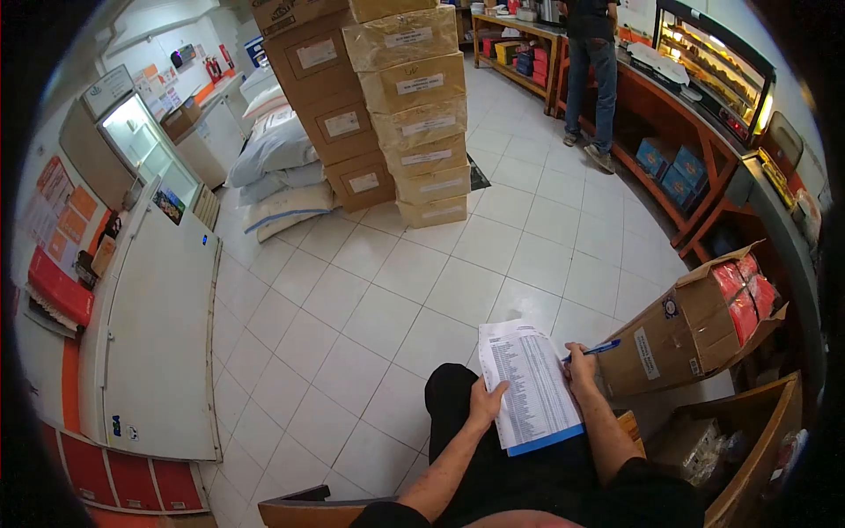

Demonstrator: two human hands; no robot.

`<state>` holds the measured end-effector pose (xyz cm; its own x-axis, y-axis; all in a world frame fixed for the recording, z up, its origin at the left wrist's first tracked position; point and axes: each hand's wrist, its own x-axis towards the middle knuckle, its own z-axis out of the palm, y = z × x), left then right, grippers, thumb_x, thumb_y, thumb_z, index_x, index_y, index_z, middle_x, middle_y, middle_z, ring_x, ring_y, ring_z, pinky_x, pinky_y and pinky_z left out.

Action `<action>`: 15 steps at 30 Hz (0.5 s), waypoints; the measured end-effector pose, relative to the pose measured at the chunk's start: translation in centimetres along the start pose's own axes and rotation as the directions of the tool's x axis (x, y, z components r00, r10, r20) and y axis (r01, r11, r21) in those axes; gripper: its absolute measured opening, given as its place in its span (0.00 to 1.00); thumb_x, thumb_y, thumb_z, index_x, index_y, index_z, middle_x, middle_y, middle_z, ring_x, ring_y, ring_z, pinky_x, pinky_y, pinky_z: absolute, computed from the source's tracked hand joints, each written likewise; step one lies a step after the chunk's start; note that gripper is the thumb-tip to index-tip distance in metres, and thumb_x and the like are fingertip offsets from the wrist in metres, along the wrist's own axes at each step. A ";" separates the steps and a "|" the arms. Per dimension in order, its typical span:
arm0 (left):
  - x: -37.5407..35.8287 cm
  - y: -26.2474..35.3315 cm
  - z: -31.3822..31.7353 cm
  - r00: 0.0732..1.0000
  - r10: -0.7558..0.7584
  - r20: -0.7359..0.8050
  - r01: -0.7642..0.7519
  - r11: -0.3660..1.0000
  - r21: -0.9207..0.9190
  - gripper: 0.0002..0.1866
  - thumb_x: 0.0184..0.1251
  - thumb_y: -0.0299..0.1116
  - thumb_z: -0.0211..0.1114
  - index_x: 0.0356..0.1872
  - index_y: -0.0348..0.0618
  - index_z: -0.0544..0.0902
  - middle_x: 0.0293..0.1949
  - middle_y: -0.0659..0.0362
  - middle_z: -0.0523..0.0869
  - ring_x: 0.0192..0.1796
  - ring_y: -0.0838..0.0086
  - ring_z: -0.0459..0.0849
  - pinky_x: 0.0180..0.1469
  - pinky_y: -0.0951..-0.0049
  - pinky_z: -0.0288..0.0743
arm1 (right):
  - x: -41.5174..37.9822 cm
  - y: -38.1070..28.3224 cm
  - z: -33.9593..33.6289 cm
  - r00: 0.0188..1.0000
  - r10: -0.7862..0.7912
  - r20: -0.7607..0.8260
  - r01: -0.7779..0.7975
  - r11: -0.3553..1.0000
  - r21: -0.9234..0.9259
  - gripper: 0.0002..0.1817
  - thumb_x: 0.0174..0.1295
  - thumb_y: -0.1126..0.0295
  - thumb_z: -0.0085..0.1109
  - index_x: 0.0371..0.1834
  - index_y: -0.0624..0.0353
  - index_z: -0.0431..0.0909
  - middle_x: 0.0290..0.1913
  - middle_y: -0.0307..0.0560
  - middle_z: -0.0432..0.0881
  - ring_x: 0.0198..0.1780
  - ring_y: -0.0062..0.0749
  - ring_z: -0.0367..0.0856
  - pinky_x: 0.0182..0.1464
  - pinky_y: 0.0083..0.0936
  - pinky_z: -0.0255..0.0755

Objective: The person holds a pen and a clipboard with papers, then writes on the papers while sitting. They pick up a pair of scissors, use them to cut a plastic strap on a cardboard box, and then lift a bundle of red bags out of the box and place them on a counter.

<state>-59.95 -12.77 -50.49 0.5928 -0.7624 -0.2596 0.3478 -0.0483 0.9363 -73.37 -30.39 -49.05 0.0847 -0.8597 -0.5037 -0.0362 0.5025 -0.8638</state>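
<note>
Printed sheets [532, 378] with rows of small text lie over a blue board [546, 440] on my lap. My left hand [486, 402] grips their left edge, thumb on top of the paper. At the right edge of the sheets, my right hand [578, 368] holds a blue pen [604, 347], which points up and to the right. The fingers under the board are hidden.
An open carton [669, 330] with red packs stands at the right. Stacked boxes [422, 123] and sacks [277, 163] rise ahead. A person [591, 70] stands by the counter. A white freezer [158, 334] is at the left, a wooden crate [748, 458] at lower right.
</note>
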 end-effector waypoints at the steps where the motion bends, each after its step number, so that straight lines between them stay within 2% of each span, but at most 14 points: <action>1: -0.6 -0.1 0.2 1.000 0.003 0.001 -0.003 1.000 -0.009 0.15 0.61 0.22 0.62 0.49 0.28 0.76 0.44 0.51 0.85 0.44 0.69 0.84 0.48 0.72 0.76 | -0.2 0.2 -0.7 1.000 0.000 -0.001 0.000 1.000 0.008 0.06 0.58 0.69 0.57 0.31 0.57 0.71 0.15 0.34 0.61 0.10 0.20 0.57 0.11 0.21 0.49; 4: -2.1 -0.6 0.6 0.998 -0.058 0.002 0.058 0.998 -0.025 0.14 0.62 0.24 0.61 0.48 0.27 0.76 0.44 0.50 0.84 0.44 0.68 0.83 0.49 0.72 0.75 | -1.4 0.3 -2.1 1.000 0.014 -0.016 -0.013 0.999 0.036 0.06 0.57 0.70 0.58 0.29 0.56 0.71 0.16 0.34 0.61 0.11 0.20 0.58 0.11 0.20 0.50; 9: -3.2 -0.8 0.9 0.999 -0.054 0.002 0.054 0.997 -0.052 0.14 0.62 0.25 0.62 0.48 0.27 0.76 0.44 0.49 0.84 0.44 0.68 0.84 0.48 0.71 0.76 | -3.1 -0.1 -3.2 0.999 0.025 -0.046 -0.023 0.999 0.044 0.07 0.58 0.70 0.59 0.27 0.55 0.69 0.15 0.33 0.60 0.10 0.20 0.58 0.10 0.19 0.50; 12: -3.1 -0.4 1.1 0.997 -0.071 -0.004 0.070 0.996 -0.050 0.15 0.62 0.25 0.62 0.48 0.27 0.76 0.43 0.49 0.84 0.44 0.68 0.84 0.48 0.72 0.76 | -2.9 -0.5 -3.5 0.999 0.045 0.016 -0.046 0.993 0.106 0.07 0.58 0.71 0.58 0.27 0.55 0.69 0.15 0.33 0.59 0.10 0.20 0.58 0.10 0.20 0.49; 14: -2.9 -0.6 1.0 0.996 -0.084 -0.007 0.084 0.996 -0.024 0.15 0.62 0.25 0.62 0.48 0.27 0.76 0.43 0.49 0.84 0.44 0.68 0.84 0.47 0.72 0.76 | -2.3 -0.1 -3.3 0.999 0.030 0.018 -0.032 0.990 0.135 0.13 0.61 0.62 0.58 0.25 0.55 0.68 0.14 0.32 0.58 0.10 0.21 0.57 0.11 0.20 0.49; 15: -2.8 -0.7 0.9 0.995 -0.098 -0.001 0.098 0.995 -0.021 0.15 0.62 0.25 0.62 0.48 0.27 0.76 0.43 0.49 0.85 0.44 0.68 0.84 0.47 0.72 0.76 | -2.1 0.0 -3.5 0.999 0.031 0.018 -0.033 0.990 0.135 0.13 0.61 0.62 0.58 0.25 0.55 0.68 0.14 0.32 0.58 0.10 0.21 0.57 0.11 0.20 0.49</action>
<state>-62.47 -11.20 -50.21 0.5566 -0.7535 -0.3500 0.4191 -0.1091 0.9014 -77.02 -28.94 -48.02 0.1015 -0.8421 -0.5297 0.0962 0.5383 -0.8373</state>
